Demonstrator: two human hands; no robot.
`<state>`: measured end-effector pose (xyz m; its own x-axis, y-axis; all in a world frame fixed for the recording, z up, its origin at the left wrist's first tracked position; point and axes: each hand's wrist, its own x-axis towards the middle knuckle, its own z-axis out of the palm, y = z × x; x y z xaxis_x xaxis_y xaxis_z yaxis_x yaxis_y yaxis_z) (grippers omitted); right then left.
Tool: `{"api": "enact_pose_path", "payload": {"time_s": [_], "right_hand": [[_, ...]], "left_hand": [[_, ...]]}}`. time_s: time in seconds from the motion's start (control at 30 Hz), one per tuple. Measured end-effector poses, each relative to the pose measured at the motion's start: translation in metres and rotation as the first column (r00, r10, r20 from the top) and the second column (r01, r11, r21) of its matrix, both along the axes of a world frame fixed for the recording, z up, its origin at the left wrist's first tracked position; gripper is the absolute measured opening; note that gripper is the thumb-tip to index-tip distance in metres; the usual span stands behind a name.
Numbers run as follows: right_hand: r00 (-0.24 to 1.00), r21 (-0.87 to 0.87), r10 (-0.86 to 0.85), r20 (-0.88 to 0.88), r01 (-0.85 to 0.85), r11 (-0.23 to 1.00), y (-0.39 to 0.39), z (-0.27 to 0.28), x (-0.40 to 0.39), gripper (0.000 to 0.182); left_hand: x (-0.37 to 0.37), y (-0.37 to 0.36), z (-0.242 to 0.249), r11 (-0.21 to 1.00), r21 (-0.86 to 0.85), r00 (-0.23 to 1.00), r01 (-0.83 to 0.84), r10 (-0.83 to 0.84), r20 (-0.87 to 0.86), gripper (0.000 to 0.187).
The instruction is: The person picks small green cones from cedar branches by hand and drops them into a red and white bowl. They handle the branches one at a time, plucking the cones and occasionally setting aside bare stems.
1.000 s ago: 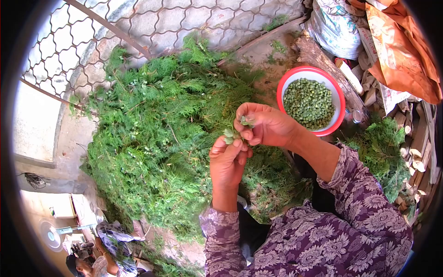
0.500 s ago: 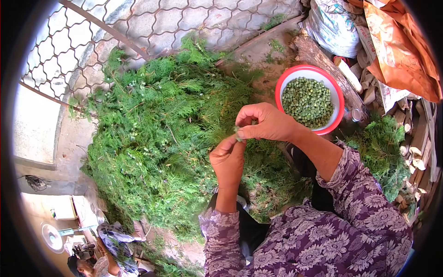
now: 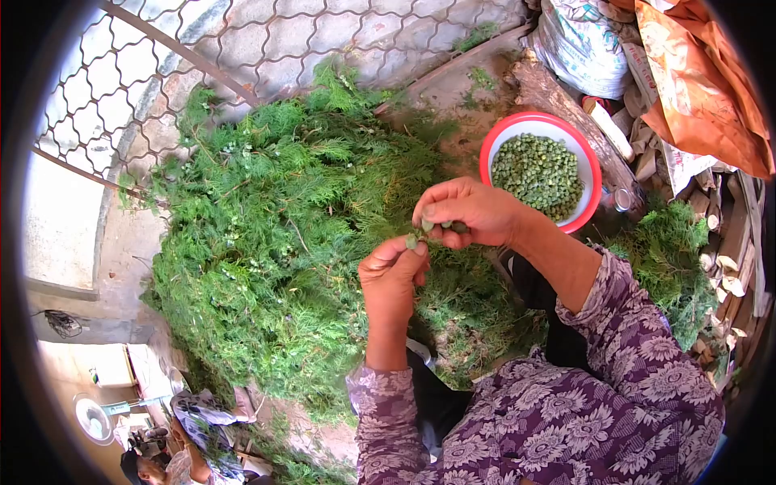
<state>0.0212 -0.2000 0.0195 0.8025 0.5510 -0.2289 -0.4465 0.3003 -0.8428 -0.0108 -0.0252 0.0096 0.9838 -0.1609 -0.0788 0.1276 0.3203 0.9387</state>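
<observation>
My left hand (image 3: 390, 275) pinches a small green sprig piece (image 3: 412, 241) between thumb and fingertips. Just above and to the right, my right hand (image 3: 473, 212) is closed on small green cones (image 3: 454, 227), its thumb and forefinger meeting at the sprig. The fingertips of both hands nearly touch. Below them spreads a large heap of green conifer branches (image 3: 267, 242). A red-rimmed white basin (image 3: 596, 174) stands beyond my right wrist, holding many round green cones (image 3: 537, 174).
Metal lattice (image 3: 271, 40) runs along the top. A white sack (image 3: 578, 56), an orange sheet (image 3: 699, 89) and a log (image 3: 550, 93) lie at upper right. More branches (image 3: 667, 259) and wood pieces are on the right. Another person (image 3: 182, 453) and a fan (image 3: 93, 419) are at lower left.
My left hand has shifted slightly left, and the fingertips are a little farther apart. Green cones now show more clearly in my right hand's fingers.
</observation>
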Motion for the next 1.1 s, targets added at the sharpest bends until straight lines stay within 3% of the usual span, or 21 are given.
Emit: {"api": "enact_pose_path", "payload": {"time_s": [0.07,0.13,0.2,0.3,0.37,0.4,0.47,0.53,0.6,0.67,0.7,0.77,0.87,0.9,0.93,1.0,1.07,1.1], "right_hand": [[0.997,0.242,-0.046,-0.058,0.059,0.968,-0.001,-0.001,0.001,0.014],[0.996,0.304,-0.063,-0.056,0.077,0.949,-0.003,-0.003,0.003,0.012],[0.995,0.365,-0.083,-0.055,0.098,0.926,-0.005,0.000,0.003,0.011],[0.995,0.239,-0.097,-0.018,0.099,0.966,-0.007,0.010,0.000,0.012],[0.978,-0.165,-0.067,0.197,0.101,0.981,-0.004,0.008,-0.001,0.017],[0.978,-0.165,-0.067,0.195,0.100,0.981,0.000,0.001,0.000,0.017],[0.733,-0.345,0.036,0.679,0.276,0.897,0.009,-0.018,0.001,0.026],[0.720,-0.387,0.061,0.691,0.298,0.872,0.012,-0.017,-0.002,0.026],[0.707,-0.430,0.090,0.702,0.319,0.845,0.012,-0.013,-0.003,0.026],[0.840,-0.474,0.122,0.529,0.173,0.863,0.009,-0.003,-0.004,0.023],[0.841,-0.474,0.121,0.528,0.173,0.863,0.007,0.001,-0.005,0.023],[0.940,-0.373,0.128,0.315,-0.001,0.928,0.002,0.008,-0.005,0.020],[0.936,-0.372,0.019,0.351,0.120,0.921,-0.014,0.012,0.001,0.015],[0.905,-0.361,-0.091,0.417,0.256,0.897,-0.024,0.009,0.004,0.015],[0.862,-0.404,-0.157,0.483,0.378,0.833,-0.039,0.003,0.008,0.016],[0.663,-0.610,-0.003,0.749,0.691,0.387,-0.073,-0.012,0.016,0.021],[0.817,-0.817,0.135,0.561,0.572,-0.065,-0.107,-0.034,0.024,0.034],[0.817,-0.818,0.138,0.559,0.571,-0.069,-0.113,-0.037,0.021,0.034]], "left_hand": [[0.000,0.001,0.000,1.000,-0.007,1.000,0.019,-0.019,-0.006,0.006],[0.000,0.002,0.000,0.999,-0.013,0.999,0.038,-0.038,-0.011,0.006],[0.000,0.002,-0.001,0.993,0.115,0.998,-0.012,0.019,-0.060,0.004],[0.001,0.002,-0.002,0.971,0.234,0.998,-0.053,0.061,-0.025,0.003],[0.000,0.001,-0.007,0.944,0.320,0.997,-0.077,0.068,0.037,0.005],[0.000,0.000,-0.009,0.909,0.404,0.993,-0.104,0.069,0.100,0.006],[-0.002,-0.003,-0.016,0.901,0.418,0.982,-0.118,0.043,0.184,0.007],[-0.003,-0.004,-0.017,0.893,0.431,0.964,-0.131,0.012,0.267,0.008],[-0.003,-0.002,-0.016,0.899,0.432,0.987,-0.067,-0.004,0.160,0.007],[-0.003,0.000,-0.013,0.906,0.422,0.993,-0.021,-0.031,0.116,0.007],[-0.003,0.001,-0.011,0.912,0.409,0.996,0.023,-0.057,0.072,0.006],[-0.004,0.003,-0.004,0.931,0.360,0.997,0.061,-0.073,0.020,0.006],[-0.003,0.004,0.004,0.953,0.297,0.998,0.066,-0.056,-0.041,0.005],[-0.002,0.005,0.005,0.958,0.285,0.998,0.036,-0.022,-0.054,0.006],[0.001,0.008,0.005,0.969,0.246,0.998,0.015,-0.001,-0.056,0.007],[0.006,0.014,0.004,0.989,0.148,0.999,-0.019,0.026,-0.048,0.007],[0.010,0.019,0.005,0.997,0.025,0.995,-0.072,0.073,-0.062,0.010],[0.010,0.020,0.006,0.997,0.020,0.995,-0.072,0.073,-0.063,0.010]]}}
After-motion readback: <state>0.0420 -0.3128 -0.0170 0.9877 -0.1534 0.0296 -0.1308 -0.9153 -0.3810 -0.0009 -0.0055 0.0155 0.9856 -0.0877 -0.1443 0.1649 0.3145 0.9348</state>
